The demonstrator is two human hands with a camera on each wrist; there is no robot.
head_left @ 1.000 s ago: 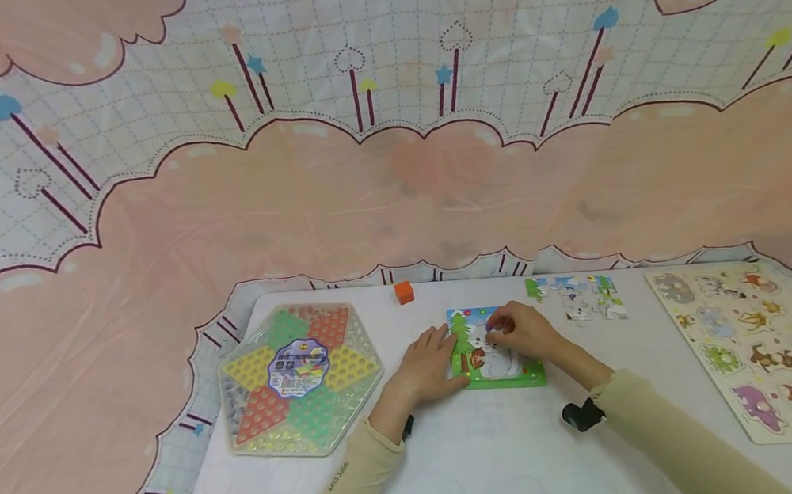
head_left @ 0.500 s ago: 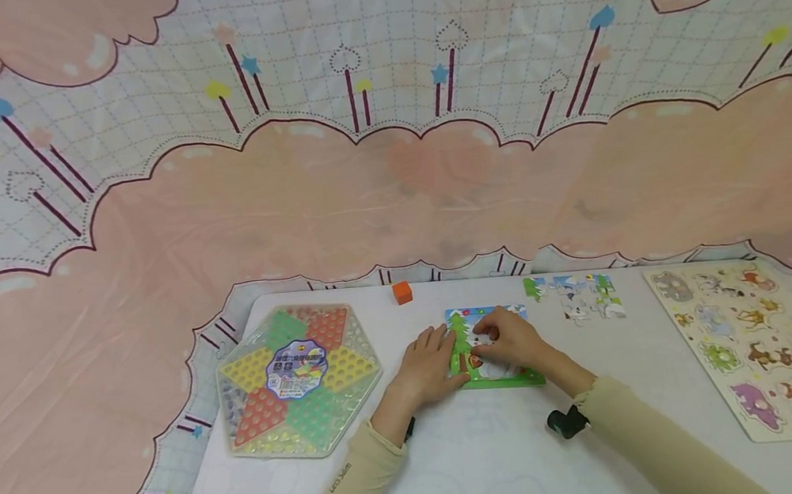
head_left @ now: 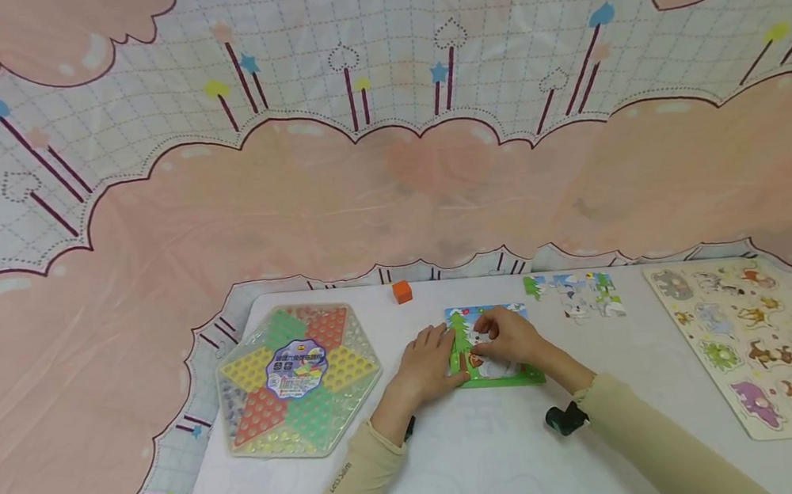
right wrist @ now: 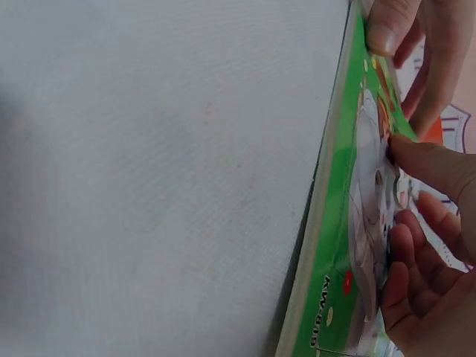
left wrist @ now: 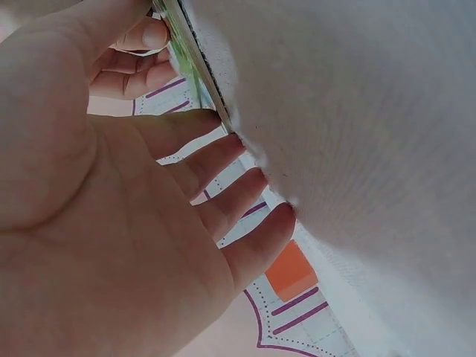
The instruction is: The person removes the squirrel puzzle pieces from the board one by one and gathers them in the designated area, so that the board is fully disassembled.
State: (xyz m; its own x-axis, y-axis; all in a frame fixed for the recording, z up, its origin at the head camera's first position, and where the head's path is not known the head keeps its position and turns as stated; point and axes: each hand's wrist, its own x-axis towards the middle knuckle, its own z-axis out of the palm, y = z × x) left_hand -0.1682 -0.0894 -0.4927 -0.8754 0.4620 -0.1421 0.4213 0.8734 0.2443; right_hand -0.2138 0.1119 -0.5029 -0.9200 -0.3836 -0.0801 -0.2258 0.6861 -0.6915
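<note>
Meanwhile, in the head view the right hand [head_left: 514, 337] has slid a little toward the person and leftward over the green-framed puzzle board [head_left: 493, 346] compared with a second ago, its curled fingers pressing a puzzle piece [head_left: 485, 335] onto the picture; the left hand [head_left: 427, 365] has stayed flat with straight fingers against the board's left edge. The board lies at the middle of the white tabletop [head_left: 488, 461], with a hexagonal checkers set [head_left: 299, 378] to its left, a small orange cube [head_left: 403, 292] behind it, loose puzzle pieces [head_left: 576, 296] at its right rear and an animal peg board [head_left: 763, 343] at the far right; a pink cloud-patterned cloth [head_left: 376, 193] hangs behind. The left wrist view shows the left hand's spread, relaxed grip [left wrist: 223, 193] holding nothing, fingertips on the tabletop beside the board's edge [left wrist: 195, 63]. The right wrist view shows right-hand fingertips [right wrist: 416, 216] bent onto the board's picture [right wrist: 357, 223].
</note>
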